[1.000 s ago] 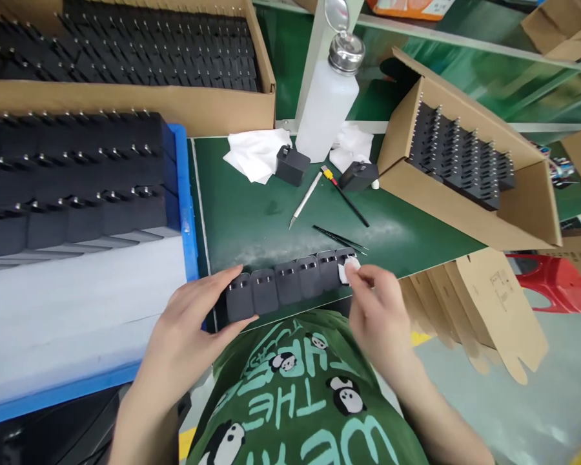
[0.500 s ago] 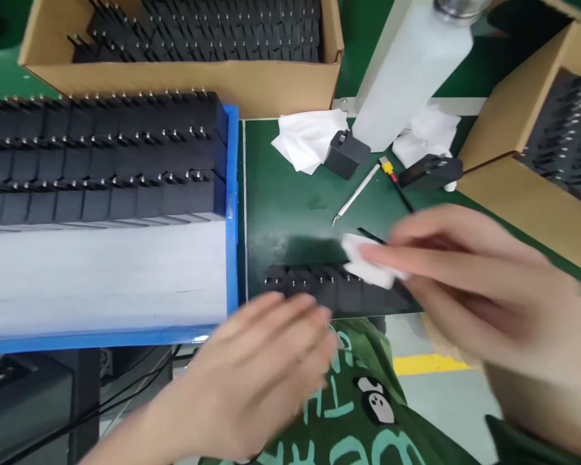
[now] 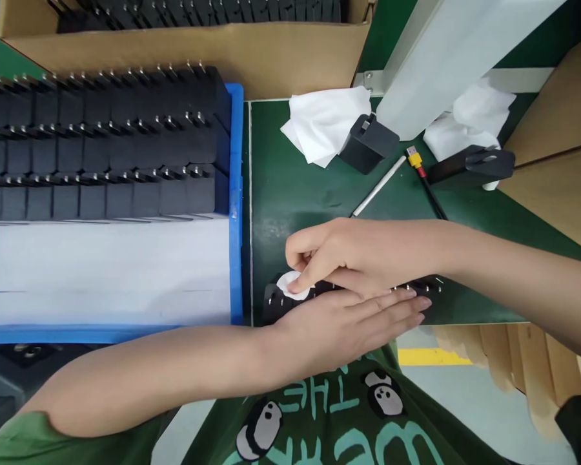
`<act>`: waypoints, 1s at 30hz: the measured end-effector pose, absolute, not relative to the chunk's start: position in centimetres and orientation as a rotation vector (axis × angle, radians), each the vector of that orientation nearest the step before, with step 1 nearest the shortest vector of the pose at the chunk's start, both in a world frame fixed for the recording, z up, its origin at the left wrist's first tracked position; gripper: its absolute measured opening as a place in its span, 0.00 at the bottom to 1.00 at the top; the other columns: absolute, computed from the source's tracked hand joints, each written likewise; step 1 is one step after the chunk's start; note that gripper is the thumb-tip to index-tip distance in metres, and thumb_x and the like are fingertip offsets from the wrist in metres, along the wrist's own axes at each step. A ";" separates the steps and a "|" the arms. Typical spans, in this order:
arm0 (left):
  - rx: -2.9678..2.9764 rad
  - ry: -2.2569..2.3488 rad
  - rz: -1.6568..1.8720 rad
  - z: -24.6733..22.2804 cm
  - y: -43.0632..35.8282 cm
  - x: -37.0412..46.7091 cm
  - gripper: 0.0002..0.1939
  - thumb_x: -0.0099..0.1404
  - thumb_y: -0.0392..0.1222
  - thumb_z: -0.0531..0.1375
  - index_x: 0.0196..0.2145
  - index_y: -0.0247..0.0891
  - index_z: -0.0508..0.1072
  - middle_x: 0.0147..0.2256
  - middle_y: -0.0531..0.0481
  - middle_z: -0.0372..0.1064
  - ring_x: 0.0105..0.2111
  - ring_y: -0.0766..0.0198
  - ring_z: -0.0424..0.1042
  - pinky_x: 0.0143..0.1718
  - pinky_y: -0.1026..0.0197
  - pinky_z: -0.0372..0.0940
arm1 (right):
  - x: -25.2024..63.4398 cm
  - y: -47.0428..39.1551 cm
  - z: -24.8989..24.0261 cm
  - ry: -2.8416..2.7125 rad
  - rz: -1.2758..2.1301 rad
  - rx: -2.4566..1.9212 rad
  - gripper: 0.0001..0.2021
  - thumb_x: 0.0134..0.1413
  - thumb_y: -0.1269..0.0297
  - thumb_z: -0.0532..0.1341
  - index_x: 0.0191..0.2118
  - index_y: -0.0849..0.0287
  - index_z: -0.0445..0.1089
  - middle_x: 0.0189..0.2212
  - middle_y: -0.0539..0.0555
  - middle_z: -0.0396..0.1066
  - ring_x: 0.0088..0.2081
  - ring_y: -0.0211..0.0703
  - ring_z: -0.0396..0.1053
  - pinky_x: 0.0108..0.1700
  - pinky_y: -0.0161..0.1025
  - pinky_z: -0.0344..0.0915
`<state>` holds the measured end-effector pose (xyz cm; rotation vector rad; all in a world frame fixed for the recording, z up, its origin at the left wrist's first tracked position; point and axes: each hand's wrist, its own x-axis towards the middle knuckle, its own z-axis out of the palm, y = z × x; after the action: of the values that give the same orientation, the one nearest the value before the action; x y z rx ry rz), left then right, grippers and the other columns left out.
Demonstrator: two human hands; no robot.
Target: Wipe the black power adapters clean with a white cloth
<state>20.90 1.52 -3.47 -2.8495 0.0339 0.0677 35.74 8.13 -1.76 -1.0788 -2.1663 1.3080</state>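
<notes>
A row of black plug adapters (image 3: 274, 309) lies along the front edge of the green table, prongs showing, mostly covered by my hands. My right hand (image 3: 339, 255) pinches a white cloth (image 3: 292, 284) and presses it on the tops at the row's left end. Stretched flat along the near side of the row is my left hand (image 3: 353, 323), its fingers straight and pointing right, apparently touching the adapters. My right hand overlaps part of the left one.
On the left stands a blue-edged tray (image 3: 236, 194) with rows of black adapters. Behind it is a cardboard box (image 3: 198, 51) of more. Folded white cloths (image 3: 326, 123), a loose adapter (image 3: 369, 143), a white pen-like tool (image 3: 380, 185) and a yellow-tipped cable (image 3: 414, 158) lie beyond my hands.
My right hand has moved left with the cloth, from the row's right part to its left end. My left hand has come up and right against the row's near side.
</notes>
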 end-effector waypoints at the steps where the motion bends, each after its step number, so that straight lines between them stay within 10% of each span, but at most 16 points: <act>1: -2.833 0.024 0.073 -3.4 1.4 20.9 0.30 0.72 0.45 0.45 0.70 0.48 0.50 0.70 0.62 0.45 0.71 0.67 0.44 0.72 0.62 0.42 | 36.0 8.4 -1.7 -2.296 1.388 -0.911 0.11 0.57 0.68 0.66 0.24 0.58 0.72 0.27 0.46 0.66 0.26 0.31 0.60 0.30 0.32 0.62; 9: -2.982 -0.039 0.026 -4.1 1.3 20.7 0.31 0.71 0.44 0.49 0.70 0.45 0.53 0.70 0.58 0.46 0.70 0.66 0.47 0.70 0.62 0.50 | 38.7 8.5 -1.8 -2.523 1.387 -0.555 0.18 0.69 0.73 0.49 0.38 0.60 0.78 0.35 0.51 0.64 0.33 0.32 0.61 0.33 0.32 0.60; 30: -3.268 -0.111 -0.079 -4.7 1.0 20.6 0.40 0.63 0.52 0.61 0.68 0.36 0.56 0.71 0.50 0.45 0.69 0.60 0.49 0.68 0.58 0.53 | 50.1 3.5 -0.5 -2.482 1.451 -0.925 0.19 0.70 0.71 0.49 0.52 0.51 0.76 0.39 0.53 0.69 0.36 0.31 0.68 0.36 0.32 0.65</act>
<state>20.55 0.96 -4.65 -3.2677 -0.1107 -0.0787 50.10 3.52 -0.46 -0.9246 -2.4824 1.4511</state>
